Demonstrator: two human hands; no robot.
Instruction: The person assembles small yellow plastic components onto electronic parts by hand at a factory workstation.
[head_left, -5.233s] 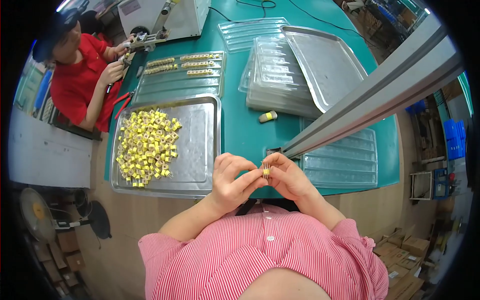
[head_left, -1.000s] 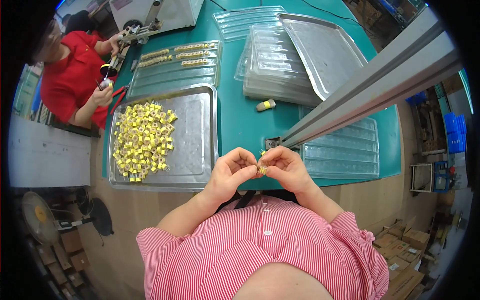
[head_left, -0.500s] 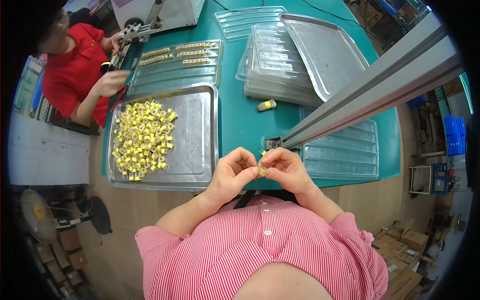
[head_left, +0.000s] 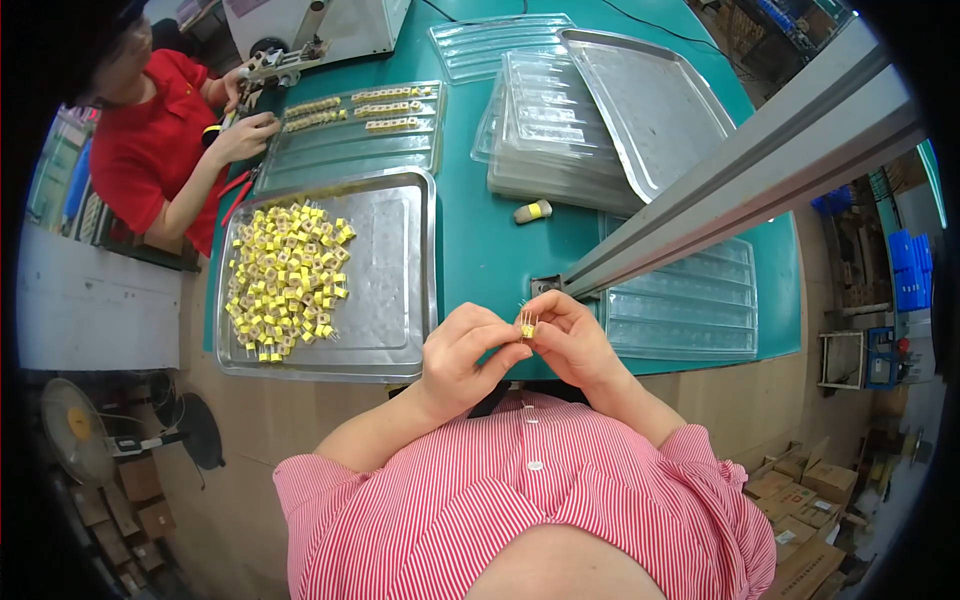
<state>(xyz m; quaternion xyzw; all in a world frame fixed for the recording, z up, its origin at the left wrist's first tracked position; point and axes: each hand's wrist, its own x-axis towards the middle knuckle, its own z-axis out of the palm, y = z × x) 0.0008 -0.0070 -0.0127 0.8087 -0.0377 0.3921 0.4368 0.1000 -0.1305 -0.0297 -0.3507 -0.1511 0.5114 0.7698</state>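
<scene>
At the table's near edge, a small yellow-wrapped electronic component [head_left: 528, 330] with thin metal pins sticking up sits between my fingertips. My left hand [head_left: 468, 352] pinches it low from the left, thumb against forefinger. From the other side, the thumb and forefinger of my right hand [head_left: 568, 340] grip it too. To the left lies a metal tray [head_left: 392, 270], its left half heaped with many similar yellow components [head_left: 285, 275]. A short beige roll with a yellow band [head_left: 533, 211] rests on the green table beyond my hands.
A clear ribbed tray [head_left: 350, 150] holds rows of components. Stacked plastic trays [head_left: 545, 150] bear a tilted metal tray [head_left: 650, 110]. A metal post [head_left: 720, 170] slants across the right, over another clear tray [head_left: 685, 300]. A co-worker in red [head_left: 150, 150] sits at the left.
The component has turned in my fingers, so its pins now point up and show clearly. My left fingers have shifted slightly lower. The co-worker's near hand has moved right and up.
</scene>
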